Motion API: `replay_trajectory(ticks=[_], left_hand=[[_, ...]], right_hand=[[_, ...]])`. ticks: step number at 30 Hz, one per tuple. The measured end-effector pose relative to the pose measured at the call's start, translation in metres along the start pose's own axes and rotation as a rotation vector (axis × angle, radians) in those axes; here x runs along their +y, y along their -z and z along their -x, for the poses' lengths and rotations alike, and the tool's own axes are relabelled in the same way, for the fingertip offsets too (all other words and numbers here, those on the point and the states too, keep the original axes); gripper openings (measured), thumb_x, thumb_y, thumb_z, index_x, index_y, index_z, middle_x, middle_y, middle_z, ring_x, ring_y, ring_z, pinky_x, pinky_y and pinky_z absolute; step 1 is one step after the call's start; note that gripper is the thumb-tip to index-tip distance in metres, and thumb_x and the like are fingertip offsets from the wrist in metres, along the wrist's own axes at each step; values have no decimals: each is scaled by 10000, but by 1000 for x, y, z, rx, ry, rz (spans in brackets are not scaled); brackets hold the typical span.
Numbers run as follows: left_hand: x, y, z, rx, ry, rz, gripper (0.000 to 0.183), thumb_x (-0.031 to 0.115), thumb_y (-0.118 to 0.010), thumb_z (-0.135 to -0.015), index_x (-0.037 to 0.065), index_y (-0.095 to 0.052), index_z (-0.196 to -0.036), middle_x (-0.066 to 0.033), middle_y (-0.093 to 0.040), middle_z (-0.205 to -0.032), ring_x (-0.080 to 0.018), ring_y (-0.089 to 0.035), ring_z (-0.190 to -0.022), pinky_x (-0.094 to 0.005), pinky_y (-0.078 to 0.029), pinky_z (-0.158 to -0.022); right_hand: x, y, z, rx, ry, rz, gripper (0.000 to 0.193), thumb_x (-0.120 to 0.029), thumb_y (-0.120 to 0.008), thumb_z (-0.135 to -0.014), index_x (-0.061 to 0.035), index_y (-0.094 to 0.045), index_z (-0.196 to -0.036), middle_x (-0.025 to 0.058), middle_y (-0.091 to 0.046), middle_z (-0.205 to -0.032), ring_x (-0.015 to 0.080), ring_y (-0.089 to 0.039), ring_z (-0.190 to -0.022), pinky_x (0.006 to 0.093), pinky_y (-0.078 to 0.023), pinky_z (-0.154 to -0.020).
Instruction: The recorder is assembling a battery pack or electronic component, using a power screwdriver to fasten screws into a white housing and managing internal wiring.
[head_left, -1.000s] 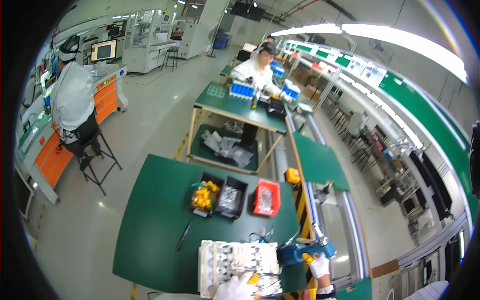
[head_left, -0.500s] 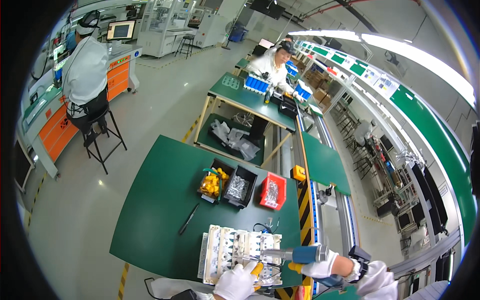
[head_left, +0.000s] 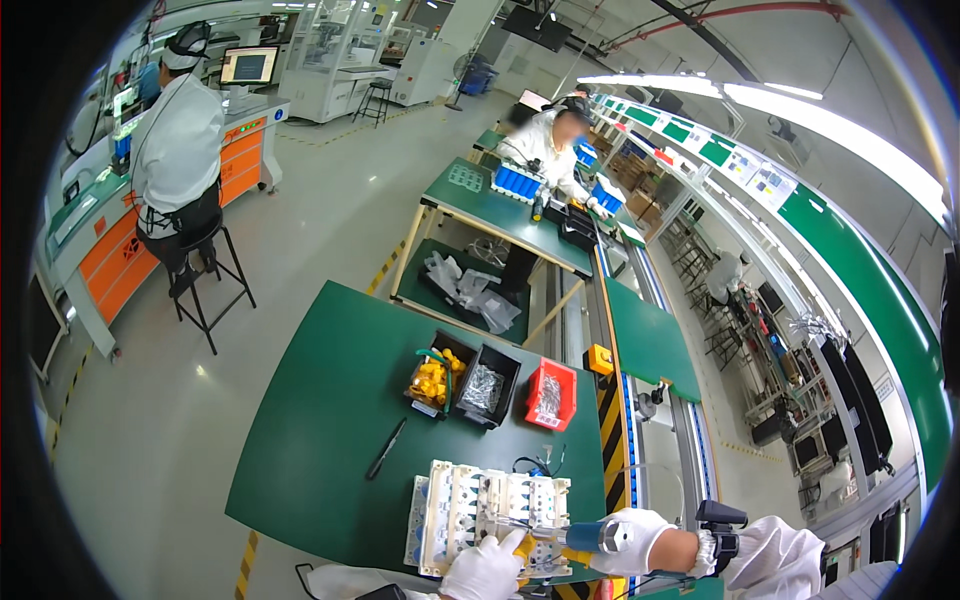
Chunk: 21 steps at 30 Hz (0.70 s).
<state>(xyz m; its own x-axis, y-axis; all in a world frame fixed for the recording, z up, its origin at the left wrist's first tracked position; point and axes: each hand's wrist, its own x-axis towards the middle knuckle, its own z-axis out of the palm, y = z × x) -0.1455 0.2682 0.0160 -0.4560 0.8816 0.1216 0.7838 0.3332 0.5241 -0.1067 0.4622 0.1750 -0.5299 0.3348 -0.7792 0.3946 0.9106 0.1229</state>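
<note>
Since the earlier frame my view has dropped closer to the bench and my right hand [head_left: 632, 538] has swung in from the lower right. It is clamped round a blue-handled driver [head_left: 578, 537], tip on the breaker block [head_left: 487, 507] at bottom centre. My left hand [head_left: 487, 572] presses flat on the block's near edge, fingers together. The tip could skid off a screw if the block shifts. It is white, ribbed and multi-module, lying flat on the green table [head_left: 330, 400].

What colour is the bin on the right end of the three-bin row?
Red, clearest in the head view: the small bin right of two black bins.
</note>
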Motion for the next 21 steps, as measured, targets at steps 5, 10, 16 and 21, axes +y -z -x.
replay_trajectory(ticks=[5, 10, 16, 21], left_hand=[[-3, -7, -2, -11, 6, -10, 165, 222, -705, -778, 105, -731, -892, -36, -553, -1382, -244, -643, -883, -385, -606, -666], [-4, -12, -1, -9, 23, 11, 150, 217, -691, -805, 104, -739, -892, -36, -539, -1416, -241, -636, -887, -384, -607, -672], [4, -6, 6, -7, 43, 21, 167, 226, -689, -811, 98, -739, -904, -33, -590, -1233, -245, -644, -868, -393, -604, -660], [0, -27, 1, 79, 146, 53, 168, 193, -647, -867, 106, -702, -1000, -60, -609, -1083, -231, -686, -765, -368, -577, -546]], right_hand=[[-8, 1, -5, -27, -52, 5, 469, -493, -626, -801, -94, -741, -1019, 179, -730, -909, 380, -692, -853, 393, -573, -804], [-13, 5, 1, -12, -2, 16, 456, -491, -596, -811, -104, -748, -998, 173, -734, -947, 383, -690, -879, 405, -570, -801], [-20, 13, 25, 22, 42, 28, 433, -467, -609, -812, -79, -745, -945, 195, -720, -884, 389, -685, -829, 407, -572, -770], [-14, 0, 2, 18, 22, 52, 381, -426, -660, -780, -78, -746, -911, 184, -722, -865, 394, -689, -804, 419, -578, -764]])
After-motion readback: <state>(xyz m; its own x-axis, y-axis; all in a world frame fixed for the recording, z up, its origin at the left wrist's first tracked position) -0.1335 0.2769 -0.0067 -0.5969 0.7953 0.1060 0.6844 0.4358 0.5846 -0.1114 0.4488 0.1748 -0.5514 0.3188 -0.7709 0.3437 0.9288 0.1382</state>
